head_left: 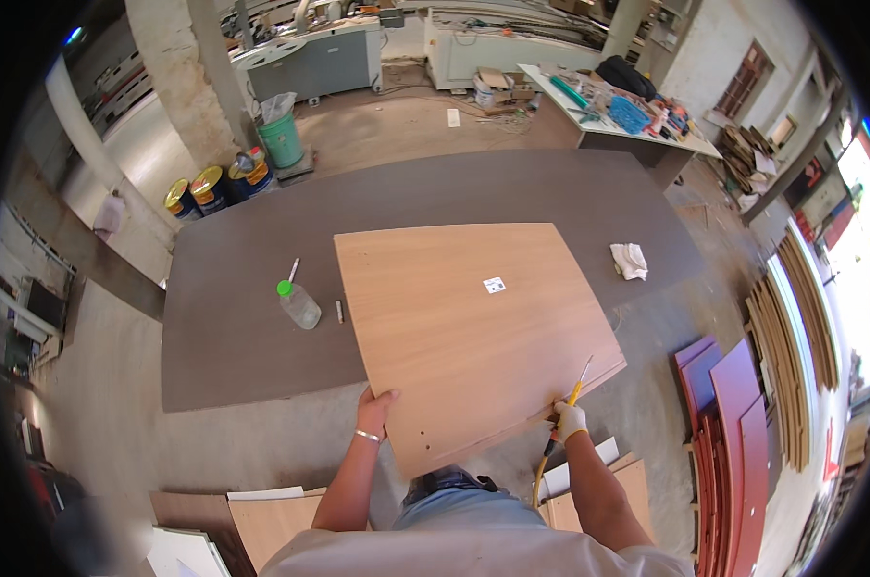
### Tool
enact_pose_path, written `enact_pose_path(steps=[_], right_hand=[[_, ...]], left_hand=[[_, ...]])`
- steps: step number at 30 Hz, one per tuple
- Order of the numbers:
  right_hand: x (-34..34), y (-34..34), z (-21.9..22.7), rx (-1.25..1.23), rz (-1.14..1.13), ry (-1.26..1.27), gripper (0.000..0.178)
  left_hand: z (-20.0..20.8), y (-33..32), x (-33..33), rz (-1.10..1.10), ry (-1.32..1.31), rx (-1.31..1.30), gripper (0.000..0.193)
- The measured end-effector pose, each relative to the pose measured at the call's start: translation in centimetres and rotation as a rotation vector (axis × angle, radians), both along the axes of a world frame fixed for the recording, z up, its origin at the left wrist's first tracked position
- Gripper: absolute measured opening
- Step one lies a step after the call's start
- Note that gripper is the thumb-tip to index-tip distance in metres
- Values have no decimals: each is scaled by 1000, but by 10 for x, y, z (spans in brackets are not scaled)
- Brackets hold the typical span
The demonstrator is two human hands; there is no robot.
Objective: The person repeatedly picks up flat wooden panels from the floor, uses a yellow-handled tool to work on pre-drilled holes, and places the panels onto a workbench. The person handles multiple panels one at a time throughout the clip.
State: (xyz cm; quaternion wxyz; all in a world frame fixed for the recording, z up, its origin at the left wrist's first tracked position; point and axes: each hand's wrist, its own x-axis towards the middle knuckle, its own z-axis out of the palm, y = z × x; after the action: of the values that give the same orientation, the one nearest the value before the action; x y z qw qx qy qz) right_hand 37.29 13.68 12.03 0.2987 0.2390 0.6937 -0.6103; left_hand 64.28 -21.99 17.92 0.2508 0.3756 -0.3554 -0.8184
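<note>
A light wood-grain panel lies partly on a dark brown tabletop, its near end jutting out past the edge toward my body. My left hand, bare with a bracelet at the wrist, grips the panel's near left edge, thumb on top. In my right hand, which wears a pale glove, is a yellow air blow gun with a thin metal nozzle pointing up and away. A yellow hose runs down from it. This hand is close against the panel's near right edge; whether it also grips the panel is unclear.
Left of the panel are a green-capped bottle and two small pen-like items. A crumpled white cloth lies at right. Stacked red boards lean on the right, more panels stand near my legs, and paint cans are beyond the table.
</note>
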Motion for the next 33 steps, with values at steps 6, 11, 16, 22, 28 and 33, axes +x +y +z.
enact_pose_path(steps=[6,11,16,22,28,33], right_hand=[[31,-69,4,52,266,-106,22],[50,-101,9,96,426,-127,22],[74,-96,20,225,578,-175,33],[115,-22,8,250,597,-251,57],[129,81,-24,405,408,-341,55],[154,98,0,400,79,-385,56]], left_hand=[[-82,-45,-26,-1,-278,-87,36],[-82,-74,-36,-265,-1162,-757,30],[-74,-111,-38,-246,-1171,-975,39],[-112,-200,-63,-399,-1252,-1430,56],[-141,-230,-65,-526,-1374,-1362,49],[-154,-208,-38,-460,-1282,-1547,30]])
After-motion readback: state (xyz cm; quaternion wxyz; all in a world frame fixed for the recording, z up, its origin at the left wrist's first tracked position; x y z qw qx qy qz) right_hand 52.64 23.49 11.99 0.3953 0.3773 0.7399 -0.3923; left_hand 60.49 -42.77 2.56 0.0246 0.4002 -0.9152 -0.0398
